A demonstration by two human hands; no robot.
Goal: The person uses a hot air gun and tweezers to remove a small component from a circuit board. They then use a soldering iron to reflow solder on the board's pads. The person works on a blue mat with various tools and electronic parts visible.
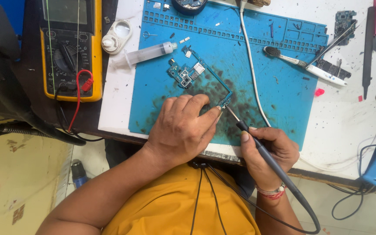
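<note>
Blue-green circuit board (pixel 195 74) on mat (pixel 283 95): thin, light, brittle; pinned at corner by left hand (pixel 181 128) fingers, right hand (pixel 268 152) fingers closed around soldering iron (pixel 257 146).

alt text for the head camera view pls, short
A person's right hand holds a soldering iron to the corner of a small circuit board, which the left hand steadies on a stained blue mat. A yellow multimeter and syringe lie nearby.

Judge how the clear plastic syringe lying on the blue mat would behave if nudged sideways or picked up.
The clear plastic syringe has a round barrel lying flat, so it would probably roll until its flange catches. It looks thin-walled, so likely light and stiff. Smooth plastic may feel slippery; the blue mat might grip it somewhat.
</note>
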